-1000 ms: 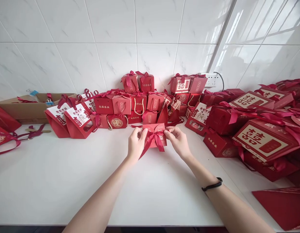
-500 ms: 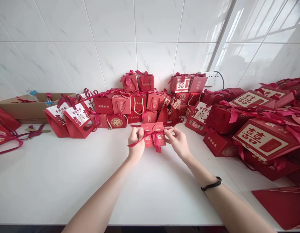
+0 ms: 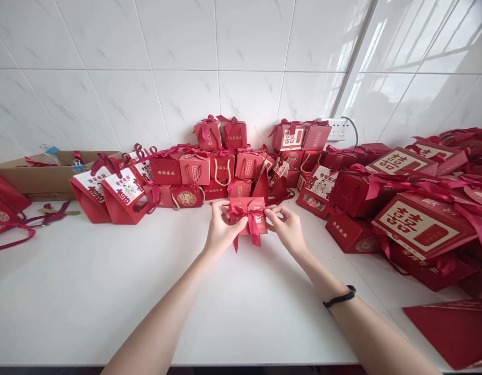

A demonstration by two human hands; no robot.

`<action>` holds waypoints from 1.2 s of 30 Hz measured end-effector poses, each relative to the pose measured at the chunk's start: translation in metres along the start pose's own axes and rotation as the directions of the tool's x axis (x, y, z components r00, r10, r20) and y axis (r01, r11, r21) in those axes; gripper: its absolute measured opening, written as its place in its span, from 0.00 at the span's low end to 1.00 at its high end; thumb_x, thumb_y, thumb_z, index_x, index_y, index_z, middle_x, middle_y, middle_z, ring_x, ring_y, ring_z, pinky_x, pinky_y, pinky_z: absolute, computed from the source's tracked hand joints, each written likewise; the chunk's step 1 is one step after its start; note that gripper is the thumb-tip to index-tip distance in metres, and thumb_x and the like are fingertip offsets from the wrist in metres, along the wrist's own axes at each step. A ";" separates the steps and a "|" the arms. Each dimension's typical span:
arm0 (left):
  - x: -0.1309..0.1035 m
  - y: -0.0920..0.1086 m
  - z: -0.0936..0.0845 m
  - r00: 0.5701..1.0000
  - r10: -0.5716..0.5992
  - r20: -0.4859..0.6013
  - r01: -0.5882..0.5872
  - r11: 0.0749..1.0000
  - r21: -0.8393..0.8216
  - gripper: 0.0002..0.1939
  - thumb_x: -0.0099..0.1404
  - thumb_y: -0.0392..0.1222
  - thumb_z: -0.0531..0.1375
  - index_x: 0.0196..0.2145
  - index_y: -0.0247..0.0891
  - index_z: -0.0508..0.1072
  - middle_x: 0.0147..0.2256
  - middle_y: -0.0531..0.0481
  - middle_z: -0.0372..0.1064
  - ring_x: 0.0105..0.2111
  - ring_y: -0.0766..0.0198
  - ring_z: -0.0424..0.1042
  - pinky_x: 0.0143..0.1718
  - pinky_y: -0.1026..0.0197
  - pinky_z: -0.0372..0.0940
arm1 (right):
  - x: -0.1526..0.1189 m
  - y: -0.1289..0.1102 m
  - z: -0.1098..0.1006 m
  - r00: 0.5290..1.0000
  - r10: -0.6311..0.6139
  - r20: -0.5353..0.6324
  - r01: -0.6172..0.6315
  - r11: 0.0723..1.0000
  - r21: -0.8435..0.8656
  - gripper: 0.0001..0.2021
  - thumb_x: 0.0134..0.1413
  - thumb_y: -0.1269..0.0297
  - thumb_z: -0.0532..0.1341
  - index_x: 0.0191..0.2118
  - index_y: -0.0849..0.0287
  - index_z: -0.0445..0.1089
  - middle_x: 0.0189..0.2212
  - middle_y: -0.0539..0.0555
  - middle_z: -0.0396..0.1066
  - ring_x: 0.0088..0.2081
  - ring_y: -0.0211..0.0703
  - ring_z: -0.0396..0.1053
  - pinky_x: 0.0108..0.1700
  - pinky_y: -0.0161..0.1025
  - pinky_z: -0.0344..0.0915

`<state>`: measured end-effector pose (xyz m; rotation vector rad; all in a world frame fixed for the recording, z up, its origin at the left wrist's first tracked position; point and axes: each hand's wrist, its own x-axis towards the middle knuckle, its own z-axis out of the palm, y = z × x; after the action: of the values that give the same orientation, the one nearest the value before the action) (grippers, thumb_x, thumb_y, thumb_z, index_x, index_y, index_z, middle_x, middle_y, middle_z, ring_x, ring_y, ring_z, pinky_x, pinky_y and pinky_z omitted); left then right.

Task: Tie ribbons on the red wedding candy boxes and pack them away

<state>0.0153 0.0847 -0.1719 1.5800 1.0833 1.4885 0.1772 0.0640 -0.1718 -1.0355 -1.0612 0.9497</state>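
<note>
A small red gift box (image 3: 248, 202) with pale gold characters stands upright between my hands, near the middle of the table. Across its front runs a dark red ribbon (image 3: 253, 214) tied in a bow, with two tails hanging down. My left hand (image 3: 224, 227) is closed around the box's left side, its thumb pressed on the front beside the knot. At the right edge my right hand (image 3: 288, 229) pinches the bow's ribbon between thumb and forefinger. The left fingertips are partly hidden behind the box.
Red gift boxes (image 3: 194, 169) are stacked along the tiled wall. A larger pile (image 3: 416, 221) fills the right side. Peaked boxes (image 3: 124, 194) and an open cardboard carton (image 3: 53, 182) stand at left, near loose ribbon (image 3: 55, 214). A red box (image 3: 452, 333) lies near the front right.
My left hand has let go of the ribbon tail it held out leftward and now grips the box's left side. That tail hangs down in front. My right hand has hardly moved.
</note>
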 end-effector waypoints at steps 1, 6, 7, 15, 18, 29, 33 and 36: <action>0.001 0.000 -0.001 1.000 0.006 0.028 -0.007 1.000 0.006 0.23 0.50 0.40 0.64 0.43 0.41 0.60 0.31 0.54 0.63 0.30 0.68 0.64 0.33 0.64 0.62 | 0.000 0.000 -0.001 1.000 0.003 -0.007 -0.003 1.000 -0.002 0.20 0.40 0.48 0.66 0.24 0.60 0.63 0.35 0.53 0.73 0.35 0.41 0.72 0.37 0.42 0.75; 0.003 -0.003 -0.006 0.996 0.010 0.087 -0.007 1.000 -0.025 0.24 0.52 0.39 0.62 0.47 0.41 0.61 0.29 0.54 0.61 0.27 0.69 0.62 0.31 0.63 0.62 | 0.001 -0.003 -0.002 0.999 0.023 -0.022 -0.024 1.000 -0.017 0.19 0.39 0.47 0.66 0.24 0.59 0.64 0.33 0.52 0.73 0.35 0.41 0.71 0.38 0.42 0.75; 0.003 -0.004 -0.006 0.997 0.030 0.077 -0.028 0.999 -0.019 0.24 0.53 0.39 0.61 0.47 0.41 0.61 0.29 0.54 0.61 0.27 0.69 0.62 0.31 0.64 0.62 | 0.001 -0.003 -0.002 0.999 0.024 -0.025 -0.024 1.000 -0.019 0.19 0.39 0.47 0.66 0.24 0.59 0.64 0.32 0.52 0.73 0.35 0.41 0.71 0.37 0.42 0.74; -0.003 -0.004 -0.005 0.982 0.187 -0.010 -0.181 0.961 0.208 0.12 0.59 0.41 0.56 0.40 0.41 0.58 0.25 0.57 0.61 0.27 0.67 0.65 0.32 0.64 0.62 | 0.000 -0.004 -0.001 0.997 0.011 -0.078 -0.013 1.000 -0.022 0.20 0.38 0.47 0.66 0.24 0.60 0.64 0.31 0.52 0.72 0.32 0.40 0.70 0.35 0.41 0.75; -0.004 0.000 -0.005 0.972 0.234 -0.029 -0.218 0.939 0.265 0.09 0.60 0.43 0.56 0.38 0.41 0.60 0.27 0.54 0.65 0.28 0.67 0.66 0.32 0.63 0.62 | -0.001 -0.005 0.000 0.994 0.012 -0.108 -0.015 0.999 -0.033 0.20 0.38 0.47 0.66 0.24 0.59 0.63 0.34 0.54 0.72 0.34 0.41 0.70 0.34 0.41 0.75; -0.006 0.014 -0.016 0.900 0.310 0.307 -0.387 0.893 0.230 0.05 0.57 0.39 0.55 0.27 0.40 0.70 0.21 0.53 0.66 0.22 0.66 0.63 0.26 0.63 0.60 | -0.002 -0.003 0.001 0.992 -0.029 -0.120 0.017 0.995 -0.102 0.19 0.42 0.48 0.63 0.23 0.59 0.61 0.45 0.59 0.68 0.39 0.47 0.71 0.32 0.42 0.75; -0.004 0.015 -0.018 0.878 0.352 0.324 -0.445 0.849 0.285 0.09 0.58 0.38 0.54 0.23 0.40 0.70 0.20 0.53 0.66 0.22 0.66 0.62 0.31 0.61 0.61 | -0.003 -0.004 0.002 0.992 -0.027 -0.120 0.016 0.996 -0.087 0.18 0.42 0.49 0.64 0.23 0.59 0.61 0.45 0.58 0.68 0.39 0.46 0.71 0.33 0.42 0.75; -0.002 0.013 -0.017 0.865 0.370 0.338 -0.472 0.827 0.305 0.06 0.57 0.36 0.55 0.27 0.41 0.71 0.23 0.53 0.67 0.24 0.66 0.64 0.33 0.61 0.63 | -0.003 -0.004 0.001 0.991 -0.036 -0.130 0.024 0.996 -0.090 0.19 0.42 0.48 0.63 0.23 0.59 0.60 0.44 0.58 0.68 0.39 0.46 0.71 0.34 0.43 0.74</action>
<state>-0.0003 0.0763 -0.1595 2.3508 0.9355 1.3267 0.1758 0.0607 -0.1679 -1.1360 -1.0137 0.8049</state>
